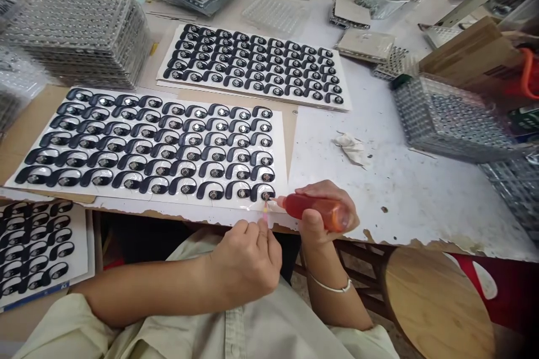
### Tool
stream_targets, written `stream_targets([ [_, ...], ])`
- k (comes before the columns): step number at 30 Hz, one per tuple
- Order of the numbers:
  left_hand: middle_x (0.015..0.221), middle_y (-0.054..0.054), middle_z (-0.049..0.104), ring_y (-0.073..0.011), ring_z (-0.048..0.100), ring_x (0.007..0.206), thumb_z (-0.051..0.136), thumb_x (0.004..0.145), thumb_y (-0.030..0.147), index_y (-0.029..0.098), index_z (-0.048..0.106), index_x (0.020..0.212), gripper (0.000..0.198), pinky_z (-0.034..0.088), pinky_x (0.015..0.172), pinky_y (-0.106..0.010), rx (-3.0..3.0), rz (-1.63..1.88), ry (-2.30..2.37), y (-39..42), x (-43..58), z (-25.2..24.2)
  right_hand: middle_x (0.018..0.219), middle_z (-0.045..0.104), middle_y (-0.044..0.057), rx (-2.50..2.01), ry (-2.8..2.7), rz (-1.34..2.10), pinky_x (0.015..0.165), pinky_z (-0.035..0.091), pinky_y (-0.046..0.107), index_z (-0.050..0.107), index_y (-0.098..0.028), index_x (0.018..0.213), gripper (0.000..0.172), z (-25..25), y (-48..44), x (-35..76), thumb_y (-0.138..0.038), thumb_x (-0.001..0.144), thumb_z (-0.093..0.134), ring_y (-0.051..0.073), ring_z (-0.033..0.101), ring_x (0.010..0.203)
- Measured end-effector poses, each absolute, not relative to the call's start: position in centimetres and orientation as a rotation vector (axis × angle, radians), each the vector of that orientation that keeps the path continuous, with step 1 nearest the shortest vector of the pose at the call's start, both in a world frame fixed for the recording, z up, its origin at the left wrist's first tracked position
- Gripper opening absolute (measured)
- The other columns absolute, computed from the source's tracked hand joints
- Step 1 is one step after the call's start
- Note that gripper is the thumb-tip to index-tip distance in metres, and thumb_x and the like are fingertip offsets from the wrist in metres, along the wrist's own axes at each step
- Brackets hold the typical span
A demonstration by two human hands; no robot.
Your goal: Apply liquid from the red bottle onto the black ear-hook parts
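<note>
My right hand (330,210) is wrapped round a squeeze bottle (309,210) of red liquid, tilted on its side with its narrow nozzle pointing left. The nozzle tip is close to the black curved piece (263,193) at the front right corner of a white sheet (278,151); whether they touch I cannot tell. Closed in a pinch, my left hand (252,252) holds a thin pink stick (265,214) with a yellow band, its upper end at that same piece. Rows of similar black pieces, each with a round end and a small silvery centre, cover the sheet.
Behind lies a second sheet of black pieces (252,64). Stacked clear trays (80,28) rise at the back left, and more trays (455,115) stand right. A crumpled tissue (352,148) lies on the table. Another filled sheet (33,252) is at lower left, a wooden stool (438,303) at lower right.
</note>
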State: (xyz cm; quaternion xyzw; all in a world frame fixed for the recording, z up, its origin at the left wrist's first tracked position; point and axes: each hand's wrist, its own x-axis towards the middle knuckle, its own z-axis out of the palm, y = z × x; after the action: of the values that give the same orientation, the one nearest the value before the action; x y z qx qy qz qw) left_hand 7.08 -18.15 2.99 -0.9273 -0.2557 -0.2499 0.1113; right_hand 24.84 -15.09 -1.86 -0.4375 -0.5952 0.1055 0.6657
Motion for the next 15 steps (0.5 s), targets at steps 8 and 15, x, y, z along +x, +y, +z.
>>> stream_targets([
  [8, 0.083, -0.024, 0.07, -0.0211, 0.065, 0.06, 0.049, 0.082, 0.001, 0.0, 0.062, 0.088, 0.015, 0.048, 0.05, -0.03, -2.747, -0.643, -0.716, -18.32, 6.91, 3.15, 0.068, 0.064, 0.003, -0.954, -1.394, 0.167, 0.045, 0.046, 0.031, 0.064, -0.017, 0.085, 0.025, -1.88, -14.74, 24.69, -0.039, 0.075, 0.07, 0.017, 0.058, 0.055],
  [15, 0.082, -0.024, 0.071, -0.0219, 0.065, 0.059, 0.049, 0.081, 0.0, -0.001, 0.063, 0.087, 0.016, 0.048, 0.05, -0.031, -2.765, -0.639, -0.732, -18.27, 6.92, 3.37, 0.067, 0.064, 0.003, -0.991, -1.462, 0.129, 0.043, 0.045, 0.031, 0.064, -0.018, 0.084, 0.023, -1.57, -14.71, 24.51, -0.04, 0.076, 0.069, 0.017, 0.058, 0.053],
])
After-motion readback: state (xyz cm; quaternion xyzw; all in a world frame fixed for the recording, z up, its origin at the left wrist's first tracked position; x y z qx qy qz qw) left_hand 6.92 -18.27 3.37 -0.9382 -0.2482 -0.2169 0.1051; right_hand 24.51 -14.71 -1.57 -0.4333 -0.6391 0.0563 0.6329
